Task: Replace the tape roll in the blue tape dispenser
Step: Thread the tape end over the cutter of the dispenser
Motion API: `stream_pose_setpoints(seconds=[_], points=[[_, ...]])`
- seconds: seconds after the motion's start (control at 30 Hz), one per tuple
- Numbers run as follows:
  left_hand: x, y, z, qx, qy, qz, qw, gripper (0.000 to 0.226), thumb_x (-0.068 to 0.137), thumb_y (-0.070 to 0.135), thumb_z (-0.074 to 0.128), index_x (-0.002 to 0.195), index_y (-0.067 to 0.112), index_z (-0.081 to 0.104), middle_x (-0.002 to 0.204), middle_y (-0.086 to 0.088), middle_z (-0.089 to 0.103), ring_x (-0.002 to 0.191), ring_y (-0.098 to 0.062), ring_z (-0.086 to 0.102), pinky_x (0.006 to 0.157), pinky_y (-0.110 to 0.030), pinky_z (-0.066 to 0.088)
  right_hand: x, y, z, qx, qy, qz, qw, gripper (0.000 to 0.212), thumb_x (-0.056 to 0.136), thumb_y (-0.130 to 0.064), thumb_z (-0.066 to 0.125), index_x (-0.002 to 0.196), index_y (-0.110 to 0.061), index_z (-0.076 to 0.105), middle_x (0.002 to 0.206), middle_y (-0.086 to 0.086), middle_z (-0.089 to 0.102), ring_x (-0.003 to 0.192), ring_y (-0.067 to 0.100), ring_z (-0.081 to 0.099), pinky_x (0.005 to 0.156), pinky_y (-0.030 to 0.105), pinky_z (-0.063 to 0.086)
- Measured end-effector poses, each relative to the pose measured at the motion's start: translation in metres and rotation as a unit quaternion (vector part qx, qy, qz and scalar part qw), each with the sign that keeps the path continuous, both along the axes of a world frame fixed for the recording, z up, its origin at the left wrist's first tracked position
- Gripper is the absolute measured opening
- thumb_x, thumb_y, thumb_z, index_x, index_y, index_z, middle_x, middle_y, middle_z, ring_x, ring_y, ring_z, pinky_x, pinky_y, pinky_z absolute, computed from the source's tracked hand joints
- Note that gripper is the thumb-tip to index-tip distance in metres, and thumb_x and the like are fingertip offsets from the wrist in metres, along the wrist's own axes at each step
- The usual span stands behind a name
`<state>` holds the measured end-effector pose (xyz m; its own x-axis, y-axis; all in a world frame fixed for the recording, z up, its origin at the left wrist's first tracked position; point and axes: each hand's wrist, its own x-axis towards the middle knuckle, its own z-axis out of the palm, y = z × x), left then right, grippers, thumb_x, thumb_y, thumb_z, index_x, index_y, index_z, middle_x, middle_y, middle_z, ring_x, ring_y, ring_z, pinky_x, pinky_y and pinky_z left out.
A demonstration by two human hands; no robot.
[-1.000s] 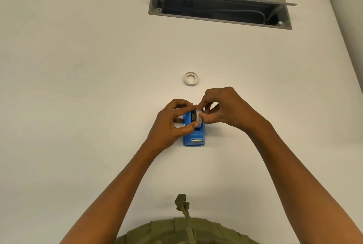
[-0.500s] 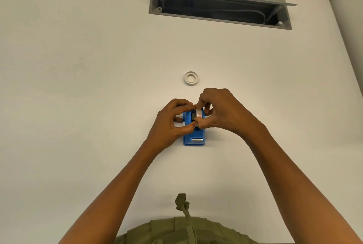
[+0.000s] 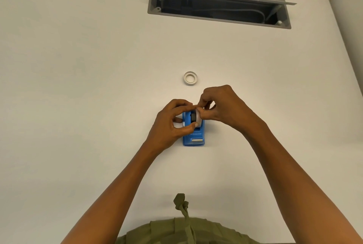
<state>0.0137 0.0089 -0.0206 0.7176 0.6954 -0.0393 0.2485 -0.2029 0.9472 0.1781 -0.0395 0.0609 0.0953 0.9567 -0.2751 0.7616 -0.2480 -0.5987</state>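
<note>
A small blue plastic tape dispenser [image 3: 194, 135] sits on the plain white tabletop [image 3: 78, 106], with its shiny metal cutter at the end close to the person. Both hands meet over its far end. The left hand [image 3: 170, 123] pinches a clear tape roll with a black middle [image 3: 196, 117], thumb below and fingers on top. The right hand [image 3: 220, 106] is curled up and pinches the top edge of the same roll. The roll stands on its edge right over the dispenser's slot. A white empty tape ring [image 3: 190, 78] lies flat on the tabletop just past the hands. A long grey cable box [image 3: 218, 6] is set into the tabletop far back.
</note>
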Motion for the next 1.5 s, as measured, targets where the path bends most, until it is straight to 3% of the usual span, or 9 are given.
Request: stream_pose_setpoints(seconds=[0.23,0.5,0.77,1.0,1.23,1.5], points=[[0.0,0.0,0.002,0.002,-0.01,0.0,1.0,0.04,0.07,0.029,0.068,0.109,0.032,0.057,0.108,0.018,0.049,0.098,0.004,0.053,0.074,-0.007,0.048,-0.005,-0.006,0.001,-0.025,-0.001,0.001,1.0,0.029,0.061,-0.018,0.08,0.083,-0.01,0.062,0.086,0.006,0.06,0.076,0.024,0.06,0.072,0.046,0.054],[0.0,0.001,0.001,0.011,-0.006,-0.003,1.0,0.041,0.07,0.028,0.069,0.11,0.029,0.058,0.111,0.011,0.051,0.097,0.0,0.054,0.076,-0.009,0.049,-0.005,-0.001,0.002,-0.024,0.0,-0.011,1.0,0.02,0.062,-0.011,0.079,0.069,-0.014,0.06,0.08,0.01,0.065,0.074,0.026,0.063,0.071,0.043,0.055],[0.0,0.0,0.002,0.007,-0.002,-0.001,1.0,0.041,0.07,0.028,0.069,0.11,0.029,0.058,0.111,0.012,0.051,0.098,0.0,0.054,0.076,-0.009,0.049,-0.002,-0.001,-0.001,0.005,-0.001,-0.009,1.0,0.005,0.07,-0.006,0.071,0.075,-0.005,0.068,0.079,0.009,0.068,0.075,0.024,0.063,0.073,0.044,0.054],[0.0,0.0,0.004,0.009,-0.001,-0.005,1.0,0.042,0.071,0.028,0.068,0.112,0.022,0.06,0.112,0.008,0.051,0.099,-0.004,0.054,0.076,-0.012,0.05,-0.002,-0.009,0.0,-0.013,0.006,0.009,1.0,0.026,0.064,-0.015,0.079,0.084,-0.01,0.063,0.084,0.004,0.06,0.078,0.022,0.061,0.07,0.039,0.055],[0.0,0.001,0.003,0.011,0.012,-0.005,1.0,0.043,0.072,0.022,0.072,0.113,0.018,0.06,0.113,0.006,0.05,0.097,-0.004,0.053,0.076,-0.01,0.048,0.002,-0.006,-0.001,-0.001,0.025,-0.001,1.0,0.016,0.065,-0.009,0.077,0.077,-0.007,0.066,0.077,0.002,0.061,0.07,0.019,0.061,0.07,0.045,0.055],[0.0,0.001,0.002,0.009,0.012,-0.002,1.0,0.041,0.074,0.019,0.074,0.113,0.02,0.06,0.112,0.008,0.05,0.096,-0.004,0.054,0.076,-0.009,0.048,0.005,-0.007,-0.003,0.009,0.026,0.02,0.999,0.015,0.069,-0.007,0.074,0.082,-0.004,0.069,0.076,-0.002,0.059,0.068,0.011,0.059,0.07,0.041,0.056]])
